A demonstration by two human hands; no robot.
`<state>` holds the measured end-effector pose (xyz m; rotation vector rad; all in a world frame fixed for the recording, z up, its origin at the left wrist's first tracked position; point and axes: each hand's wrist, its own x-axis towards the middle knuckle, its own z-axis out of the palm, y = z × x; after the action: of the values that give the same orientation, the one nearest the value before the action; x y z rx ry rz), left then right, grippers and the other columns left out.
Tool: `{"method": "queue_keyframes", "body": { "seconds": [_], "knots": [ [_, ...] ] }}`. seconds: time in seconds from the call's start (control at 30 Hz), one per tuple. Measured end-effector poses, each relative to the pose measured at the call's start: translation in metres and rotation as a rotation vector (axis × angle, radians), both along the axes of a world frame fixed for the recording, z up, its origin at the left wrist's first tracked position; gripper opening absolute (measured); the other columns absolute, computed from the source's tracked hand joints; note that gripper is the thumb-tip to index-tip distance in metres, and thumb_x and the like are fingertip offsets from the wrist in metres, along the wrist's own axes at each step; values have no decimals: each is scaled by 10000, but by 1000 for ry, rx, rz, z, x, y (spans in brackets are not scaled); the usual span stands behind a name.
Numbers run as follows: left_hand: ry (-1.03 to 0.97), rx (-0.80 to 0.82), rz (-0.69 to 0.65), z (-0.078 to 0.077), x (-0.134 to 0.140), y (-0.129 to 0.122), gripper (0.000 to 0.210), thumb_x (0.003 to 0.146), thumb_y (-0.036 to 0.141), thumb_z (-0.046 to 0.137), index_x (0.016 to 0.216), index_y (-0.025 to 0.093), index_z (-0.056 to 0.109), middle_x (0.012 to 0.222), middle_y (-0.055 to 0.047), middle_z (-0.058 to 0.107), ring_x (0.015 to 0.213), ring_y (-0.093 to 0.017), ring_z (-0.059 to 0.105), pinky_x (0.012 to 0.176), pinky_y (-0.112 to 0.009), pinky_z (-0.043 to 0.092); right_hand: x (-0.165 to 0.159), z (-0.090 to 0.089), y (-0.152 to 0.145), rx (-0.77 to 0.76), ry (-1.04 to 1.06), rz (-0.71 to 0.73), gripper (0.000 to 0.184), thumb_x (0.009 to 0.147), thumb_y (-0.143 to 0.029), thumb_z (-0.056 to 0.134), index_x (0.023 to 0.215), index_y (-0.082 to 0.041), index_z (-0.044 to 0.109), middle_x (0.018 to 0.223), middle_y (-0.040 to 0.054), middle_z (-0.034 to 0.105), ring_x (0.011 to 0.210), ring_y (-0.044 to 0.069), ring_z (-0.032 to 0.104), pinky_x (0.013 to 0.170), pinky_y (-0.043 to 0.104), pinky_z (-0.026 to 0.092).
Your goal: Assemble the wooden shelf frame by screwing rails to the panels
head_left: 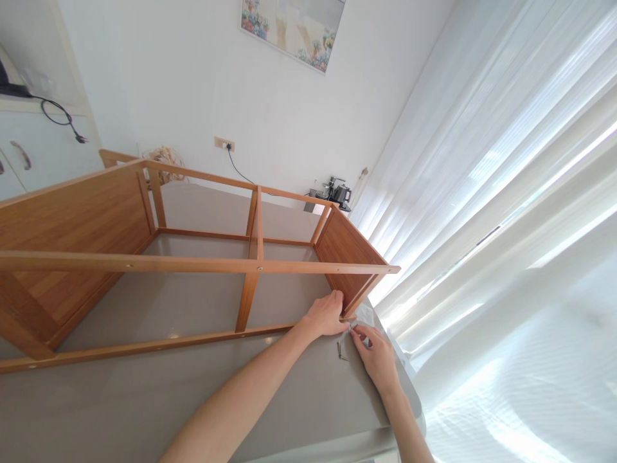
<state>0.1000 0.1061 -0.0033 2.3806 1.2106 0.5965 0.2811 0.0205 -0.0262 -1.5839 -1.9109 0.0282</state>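
Note:
A wooden shelf frame lies on its side on the grey-covered table. At its near right corner, my left hand is closed round the lower rail by the end panel. Just to the right, my right hand pinches a small metal screw between thumb and finger, close to that corner. The screw's tip is too small to make out clearly. A few loose screws lie on the table below both hands.
The table's rounded right edge is close to my right forearm, with white curtains beyond. A clear plastic bag lies behind the corner. An electric kettle stands at the back, and a corded plug fills the wall socket.

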Motion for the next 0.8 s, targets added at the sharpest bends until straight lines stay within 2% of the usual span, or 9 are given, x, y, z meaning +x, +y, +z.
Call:
{"method": "queue_keyframes", "body": {
  "seconds": [0.27, 0.8],
  "knots": [
    [8, 9, -11, 0, -1, 0, 437, 783, 473, 630, 1063, 209, 424, 1140, -110, 611, 1027, -309, 655, 782, -376, 523, 3, -2, 0, 3, 2, -15, 271, 949, -407, 504, 936, -232, 710, 871, 32, 695, 675, 168, 591, 684, 295, 482],
    [23, 35, 13, -2, 2, -3, 483, 751, 482, 641, 1079, 184, 449, 1141, -126, 616, 1037, -324, 646, 771, -380, 521, 4, -3, 1, -84, 70, -89, 288, 922, -467, 519, 904, -246, 703, 832, 16, 694, 658, 165, 577, 663, 274, 470]
  ]
}}
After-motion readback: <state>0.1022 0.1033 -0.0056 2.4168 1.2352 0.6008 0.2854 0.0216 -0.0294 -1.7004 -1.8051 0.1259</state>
